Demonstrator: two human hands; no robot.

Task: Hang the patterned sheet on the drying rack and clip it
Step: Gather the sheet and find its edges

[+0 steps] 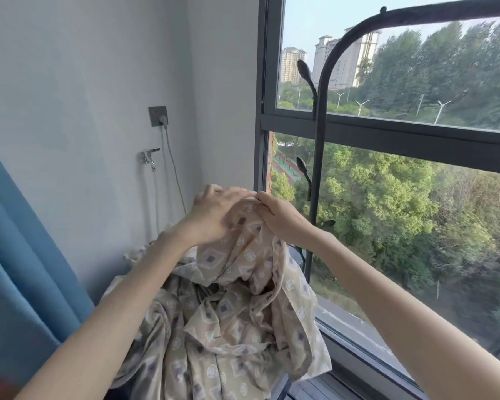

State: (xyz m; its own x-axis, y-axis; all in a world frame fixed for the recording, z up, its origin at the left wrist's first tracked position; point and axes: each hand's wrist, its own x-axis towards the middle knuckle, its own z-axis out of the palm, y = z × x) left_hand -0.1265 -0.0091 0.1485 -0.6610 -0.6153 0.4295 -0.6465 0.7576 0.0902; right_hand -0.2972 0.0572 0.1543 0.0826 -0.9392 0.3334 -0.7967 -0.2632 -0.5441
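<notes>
I see my left hand [211,215] and my right hand [280,216] close together, just left of the tall black metal drying rack [318,157]. Both hands are curled shut on the top bunch of the beige cotton sheet with grey diamond shapes [228,321]. My fingertips [260,197] pinch the cloth at one spot, so the two hands almost touch

The sheet is not on the rack yet. Most of it hangs down in a big crumpled heap below my hands, lower than the rack's curved top bar and to the left of its post. I cannot tell what the heap rests on

Here is what I think could go wrong. The top bar sits high above my hands, so I must lift a lot of cloth. If I hold only this small bunch, the heavy part may pull it out of my fingers and the sheet may drop to the floor. The rack has little black pegs sticking out from its post, right beside the cloth. A fold could catch on a peg and tug the rack over or tear. The sheet is all bunched up too, so it may go over the bar twisted and lumpy. I see no clips anywhere, so I may have to let go with one hand to find one, and then the sheet could slide off
</notes>
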